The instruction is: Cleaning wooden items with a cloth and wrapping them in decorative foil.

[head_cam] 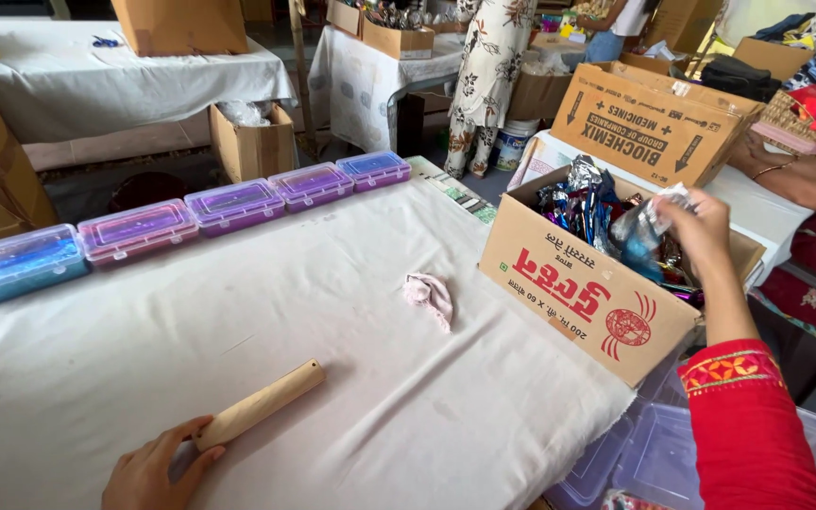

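1. Table [351, 378] — covered with a white cloth; it fills most of the view and serves as the landmark for the entries below.
2. Cardboard box [578, 288] — open-topped, with red print on its side, standing on the table's right edge. It holds a heap of shiny wrapped packets [578, 203].
3. Row of boxes [229, 205] — five shallow plastic lidded boxes lined up along the table's far edge, each touching or just beside the next. The nearest-left one is blue; the rest are purple or pink-tinted.
4. Clear plastic bins [654, 453] — below the table's right edge, under the cardboard box and beside the red sleeve [743, 425].
5. Right hand [701, 231] — reaches over the cardboard box at the table's right edge, fingers closed on a clear plastic packet [642, 231] with blue contents, held just above the heap.
6. Left hand [153, 467] — at the table's near edge, fingers curled around the near end of a wooden stick [262, 404].
7. The stick — a plain, light, round dowel lying flat on the cloth, its far end angled up toward the table's middle.
8. Pink rag [430, 297] — small and crumpled, on the cloth between the stick and the cardboard box, touching neither.
9. Another person's forearm [795, 175] — beyond the table's right side, resting near a second cardboard box.
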